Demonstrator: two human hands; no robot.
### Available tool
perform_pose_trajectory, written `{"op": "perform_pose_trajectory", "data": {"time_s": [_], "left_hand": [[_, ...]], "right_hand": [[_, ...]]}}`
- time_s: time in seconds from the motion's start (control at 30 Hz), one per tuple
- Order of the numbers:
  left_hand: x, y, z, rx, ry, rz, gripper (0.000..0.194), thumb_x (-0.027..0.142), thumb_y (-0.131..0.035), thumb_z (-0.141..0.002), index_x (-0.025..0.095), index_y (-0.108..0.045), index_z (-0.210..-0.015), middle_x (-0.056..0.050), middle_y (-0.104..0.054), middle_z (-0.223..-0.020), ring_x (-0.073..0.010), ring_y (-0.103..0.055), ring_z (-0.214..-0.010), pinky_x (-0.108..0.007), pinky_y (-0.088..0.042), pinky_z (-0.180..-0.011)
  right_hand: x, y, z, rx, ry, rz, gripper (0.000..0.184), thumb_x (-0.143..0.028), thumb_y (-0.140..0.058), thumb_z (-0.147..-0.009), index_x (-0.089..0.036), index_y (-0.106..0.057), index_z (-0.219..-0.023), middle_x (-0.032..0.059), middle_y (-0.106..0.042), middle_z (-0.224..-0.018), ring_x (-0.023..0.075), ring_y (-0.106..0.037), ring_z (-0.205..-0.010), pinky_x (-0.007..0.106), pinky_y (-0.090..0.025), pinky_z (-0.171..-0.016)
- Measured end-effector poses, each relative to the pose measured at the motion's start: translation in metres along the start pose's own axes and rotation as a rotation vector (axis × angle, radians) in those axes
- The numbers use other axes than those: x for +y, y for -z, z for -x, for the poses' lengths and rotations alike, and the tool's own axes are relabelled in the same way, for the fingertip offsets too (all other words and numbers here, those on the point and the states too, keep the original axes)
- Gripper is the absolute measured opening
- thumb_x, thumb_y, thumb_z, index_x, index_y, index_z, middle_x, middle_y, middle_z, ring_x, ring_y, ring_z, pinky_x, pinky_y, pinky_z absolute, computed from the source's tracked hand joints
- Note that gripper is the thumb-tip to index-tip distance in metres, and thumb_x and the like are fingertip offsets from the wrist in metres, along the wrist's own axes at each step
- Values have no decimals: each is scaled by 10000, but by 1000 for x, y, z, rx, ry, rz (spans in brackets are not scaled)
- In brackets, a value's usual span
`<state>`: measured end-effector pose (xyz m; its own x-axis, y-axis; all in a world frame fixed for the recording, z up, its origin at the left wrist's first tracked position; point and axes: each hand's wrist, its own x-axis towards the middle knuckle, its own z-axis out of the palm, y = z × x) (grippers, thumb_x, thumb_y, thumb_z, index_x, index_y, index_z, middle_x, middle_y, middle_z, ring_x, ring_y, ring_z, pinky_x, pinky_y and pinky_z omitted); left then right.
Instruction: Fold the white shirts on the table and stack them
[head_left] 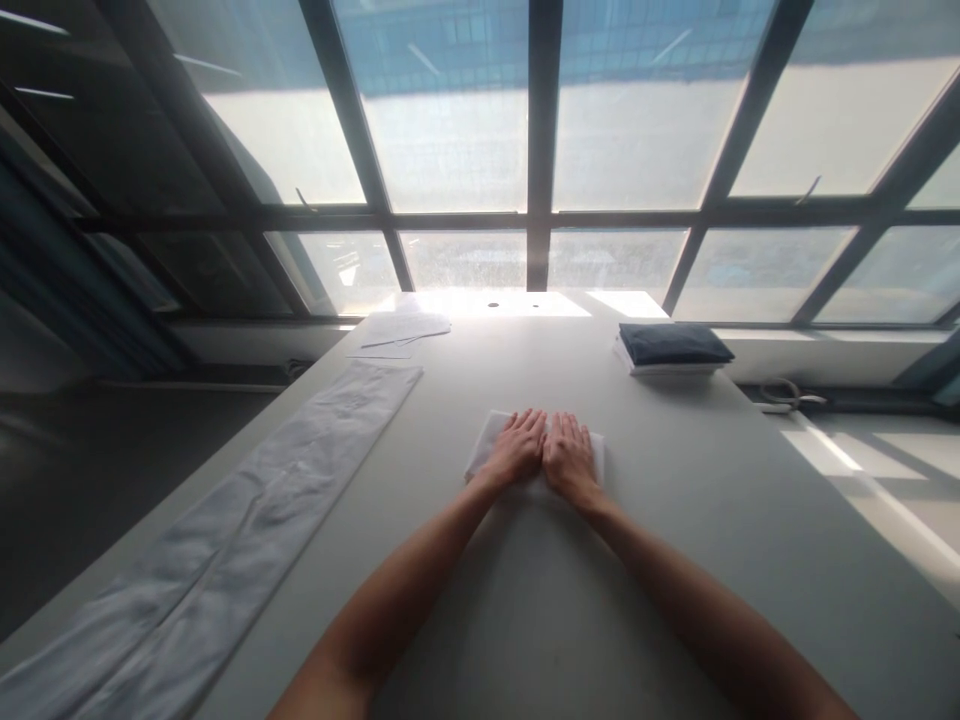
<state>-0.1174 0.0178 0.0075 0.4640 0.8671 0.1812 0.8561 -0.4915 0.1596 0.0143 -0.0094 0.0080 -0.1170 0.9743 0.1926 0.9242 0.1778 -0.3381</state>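
A small folded white cloth (489, 440) lies on the grey table (660, 520) in the middle of the view. My left hand (517, 447) rests flat on it with fingers stretched out and together. My right hand (570, 455) lies flat beside it, also palm down on the cloth, the two hands touching side by side. Both hide most of the cloth's middle.
A long white garment (247, 540) stretches along the table's left edge. Folded white sheets (405, 328) lie at the far left. A stack of folded cloths with a dark blue one on top (671, 347) sits at the far right. Large windows (540, 150) stand behind the table.
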Motion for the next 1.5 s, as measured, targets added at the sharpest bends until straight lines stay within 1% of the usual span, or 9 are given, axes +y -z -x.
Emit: {"op": "perform_pose_trajectory", "data": {"time_s": [0.33,0.47,0.63,0.83,0.93,1.07,1.17,1.3,1.5], "left_hand": [[-59,10,4,-92,291,72,614,450,-227,-1084,123,-360,-1587,-155,-333,-1662,-288,-261,-1558,-546,-196,-1253],[-72,11,6,-99,326,152,602,407,-228,-1083,112,-326,-1598,-157,-292,-1676,-266,-225,-1571,-538,-123,-1267],[-83,12,12,105,453,306,528,318,-281,-1060,128,-497,-1502,-142,-490,-1571,-223,-412,-1491,-416,-257,-1250],[-93,31,47,310,589,482,459,264,-393,-966,151,-652,-1328,-119,-722,-1293,-225,-671,-1204,-349,-493,-1077],[-88,42,71,175,608,529,434,310,-517,-898,149,-684,-1264,-125,-744,-1217,-248,-714,-1071,-344,-544,-967],[-80,55,89,-10,612,667,514,416,-669,-808,135,-683,-1238,-131,-748,-1146,-244,-723,-858,-322,-564,-751],[-76,62,89,-112,608,829,527,475,-746,-738,131,-716,-1136,-96,-761,-982,-205,-679,-724,-294,-527,-656],[-68,67,83,-238,538,940,509,561,-734,-726,130,-744,-997,-54,-723,-824,-178,-619,-666,-263,-446,-575],[-53,66,86,-157,653,853,473,506,-795,-656,147,-657,-932,-70,-708,-920,-232,-660,-810,-280,-480,-627]], "right_hand": [[43,-3,36,15,-167,93,885,-527,-464,-988,130,-282,-1552,345,-231,-1638,387,-198,-1554,485,-125,-1260],[60,-7,51,-2,-160,79,896,-548,-419,-988,94,-231,-1584,309,-226,-1652,353,-206,-1559,490,-112,-1265],[70,-4,65,-14,-166,31,868,-536,-377,-998,74,-226,-1595,276,-201,-1673,340,-146,-1577,515,-45,-1273],[90,18,59,131,-190,-294,698,-408,-309,-1011,4,-360,-1572,238,-411,-1601,307,-338,-1514,475,-275,-1240],[97,31,53,148,-222,-404,653,-346,-419,-936,-19,-489,-1497,247,-538,-1497,330,-511,-1382,474,-382,-1175],[91,49,56,-47,-222,-677,545,-317,-549,-819,-84,-663,-1298,192,-726,-1233,313,-702,-1073,430,-547,-967],[81,62,60,-203,-155,-968,469,-290,-598,-778,-125,-697,-1205,114,-781,-1084,273,-733,-981,375,-576,-881],[76,71,60,-215,-201,-1085,430,-260,-660,-718,-141,-714,-1128,107,-784,-1097,270,-734,-997,349,-584,-837],[84,66,52,-267,-413,-1222,331,-220,-686,-653,-132,-721,-970,107,-795,-943,249,-742,-796,338,-587,-691]]}}
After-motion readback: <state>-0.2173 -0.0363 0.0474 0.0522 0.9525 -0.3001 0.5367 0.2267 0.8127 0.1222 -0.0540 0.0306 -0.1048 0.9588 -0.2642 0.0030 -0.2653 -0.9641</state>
